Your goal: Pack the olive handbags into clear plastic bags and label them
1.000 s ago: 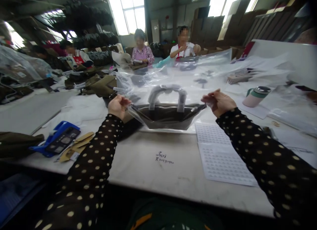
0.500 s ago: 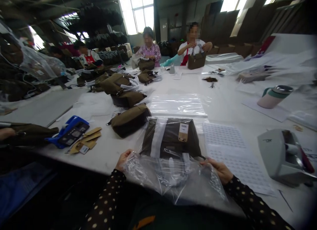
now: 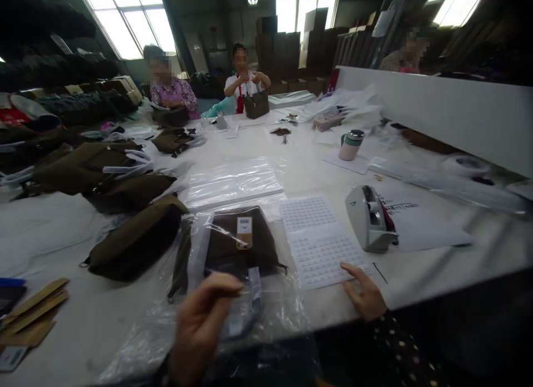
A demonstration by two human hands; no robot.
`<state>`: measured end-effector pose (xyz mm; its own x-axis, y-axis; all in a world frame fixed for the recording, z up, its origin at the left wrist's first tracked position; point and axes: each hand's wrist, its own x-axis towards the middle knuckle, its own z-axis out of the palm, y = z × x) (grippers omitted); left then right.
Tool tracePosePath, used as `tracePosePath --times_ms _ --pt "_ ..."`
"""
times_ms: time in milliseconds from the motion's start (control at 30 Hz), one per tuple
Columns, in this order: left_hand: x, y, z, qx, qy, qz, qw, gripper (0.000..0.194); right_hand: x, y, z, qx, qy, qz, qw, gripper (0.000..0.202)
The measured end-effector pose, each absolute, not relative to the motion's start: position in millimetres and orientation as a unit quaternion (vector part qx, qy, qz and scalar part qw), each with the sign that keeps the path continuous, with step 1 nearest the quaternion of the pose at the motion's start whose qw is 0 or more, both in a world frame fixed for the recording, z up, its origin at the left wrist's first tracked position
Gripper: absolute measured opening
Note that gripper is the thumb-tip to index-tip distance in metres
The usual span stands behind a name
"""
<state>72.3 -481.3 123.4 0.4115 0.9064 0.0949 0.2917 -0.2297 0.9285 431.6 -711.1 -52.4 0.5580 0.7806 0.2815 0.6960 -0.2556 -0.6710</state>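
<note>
Bag (image 3: 227,248) lies beyond the curled left hand (image 3: 201,320), grip unclear, and left of the spread right hand (image 3: 366,295).

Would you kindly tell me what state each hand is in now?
Left hand: over the bagged handbag; grip cannot be told.
Right hand: open, at the printed sheet's edge.

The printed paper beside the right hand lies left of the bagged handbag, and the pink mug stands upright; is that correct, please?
Not quite: the head view shows the printed paper beside the right hand lying to the right of the bagged handbag. The pink mug does stand upright.
</note>
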Motion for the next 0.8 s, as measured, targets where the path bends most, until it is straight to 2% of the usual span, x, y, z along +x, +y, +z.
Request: tracePosePath --times_ms 33,100,133,200,267,400,433,567,733,800 --pt "118 -494 121 0.729 0.372 0.321 0.477 0.016 439 -709 -53 -0.792 -0.471 0.046 0.386 0.037" --pt "207 -508 106 0.779 0.264 0.2 0.533 0.018 447 -697 -50 -0.786 -0.483 0.04 0.384 0.035" --pt "246 -507 94 0.798 0.243 0.169 0.525 0.02 449 -688 -47 -0.782 -0.487 0.04 0.387 0.034" --pt "308 -493 68 0.862 0.26 0.09 0.426 0.025 452 -672 -44 -0.777 -0.489 0.053 0.394 0.033" --pt "347 -471 43 0.878 0.283 0.061 0.382 0.03 457 -659 -42 -0.774 -0.491 0.072 0.393 0.031" --pt "374 -437 9 0.89 0.311 -0.014 0.333 0.053 469 -644 -42 -0.783 -0.491 0.086 0.373 0.027" --pt "375 -434 4 0.892 0.311 -0.037 0.326 0.054 472 -640 -42 -0.785 -0.489 0.085 0.37 0.027" --pt "377 -432 1 0.901 0.295 -0.09 0.306 0.032 483 -619 -44 -0.781 -0.498 0.085 0.366 0.023" --pt "375 -438 5 0.906 0.293 -0.093 0.29 0.06 487 -593 -56 -0.762 -0.524 0.058 0.375 0.023" --pt "374 -440 5 0.897 0.301 -0.104 0.306 0.053 485 -590 -63 -0.758 -0.527 0.041 0.383 0.024"
